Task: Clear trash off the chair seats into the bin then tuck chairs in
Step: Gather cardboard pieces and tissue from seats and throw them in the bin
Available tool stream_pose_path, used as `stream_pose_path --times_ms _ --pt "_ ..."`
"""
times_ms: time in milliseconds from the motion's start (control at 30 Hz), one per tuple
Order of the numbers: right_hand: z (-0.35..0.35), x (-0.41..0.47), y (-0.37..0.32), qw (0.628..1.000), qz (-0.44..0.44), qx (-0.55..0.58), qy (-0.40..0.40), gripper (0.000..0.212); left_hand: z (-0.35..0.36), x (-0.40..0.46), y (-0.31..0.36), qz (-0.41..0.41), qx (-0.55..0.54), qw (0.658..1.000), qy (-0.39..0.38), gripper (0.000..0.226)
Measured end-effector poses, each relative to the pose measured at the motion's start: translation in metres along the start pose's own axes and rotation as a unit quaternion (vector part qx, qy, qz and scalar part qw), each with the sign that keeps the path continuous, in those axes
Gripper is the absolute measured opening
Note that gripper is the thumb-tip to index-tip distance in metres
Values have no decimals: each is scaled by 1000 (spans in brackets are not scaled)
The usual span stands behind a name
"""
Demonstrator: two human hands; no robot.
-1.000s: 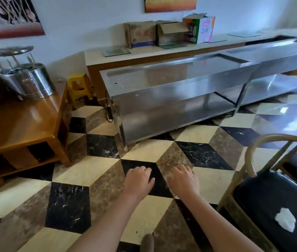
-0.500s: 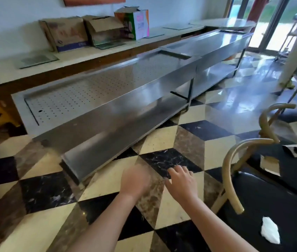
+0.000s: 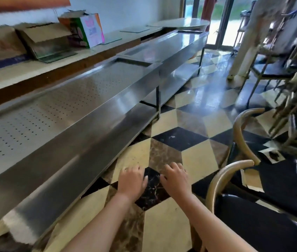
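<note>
Two chairs with curved tan backs and black seats stand at the right. The near chair (image 3: 264, 226) has its seat partly cut off by the frame edge. On the far chair (image 3: 278, 171) lie a tan card scrap (image 3: 252, 180) and a torn wrapper with a dark blotch (image 3: 272, 155). My left hand (image 3: 132, 180) and my right hand (image 3: 176, 178) hover palm down over the tiled floor, left of the near chair's back, fingers loosely apart and holding nothing. No bin is in view.
A long steel counter (image 3: 82, 113) with a lower shelf runs along the left. Behind it a ledge holds cardboard boxes (image 3: 45, 40). More chairs (image 3: 278, 70) and a white pillar (image 3: 247, 46) crowd the far right near glass doors. Checkered floor (image 3: 186, 142) lies between.
The view has swung right along the counter, bringing the second chair and its scraps closer. The white tissue on the near seat has dropped out of frame. Both hands stay empty.
</note>
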State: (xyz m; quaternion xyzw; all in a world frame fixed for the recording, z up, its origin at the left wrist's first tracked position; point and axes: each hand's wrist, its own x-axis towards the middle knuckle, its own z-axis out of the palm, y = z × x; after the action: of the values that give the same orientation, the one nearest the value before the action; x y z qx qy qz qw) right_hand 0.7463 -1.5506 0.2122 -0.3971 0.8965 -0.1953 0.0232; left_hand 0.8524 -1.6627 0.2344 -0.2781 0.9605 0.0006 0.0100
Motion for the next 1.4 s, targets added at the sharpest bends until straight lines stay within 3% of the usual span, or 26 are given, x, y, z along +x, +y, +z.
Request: stream_pose_path --times_ms 300,633,900,1067,1167,1400 --pt "2 123 69 993 106 -9 44 20 12 174 33 128 -29 991 7 35" --pt "-45 236 143 950 285 -62 114 28 -14 369 104 332 -46 942 18 36" --pt "-72 243 245 889 424 -65 158 28 0 434 225 475 -85 876 -2 39" --pt "-89 248 327 848 488 -64 195 34 2 473 317 533 -96 841 -9 30" --pt "-99 243 362 826 519 -63 209 35 -1 485 363 567 -78 820 -15 38" --pt "-105 230 430 784 590 -48 187 33 25 510 454 605 -62 791 -64 42"
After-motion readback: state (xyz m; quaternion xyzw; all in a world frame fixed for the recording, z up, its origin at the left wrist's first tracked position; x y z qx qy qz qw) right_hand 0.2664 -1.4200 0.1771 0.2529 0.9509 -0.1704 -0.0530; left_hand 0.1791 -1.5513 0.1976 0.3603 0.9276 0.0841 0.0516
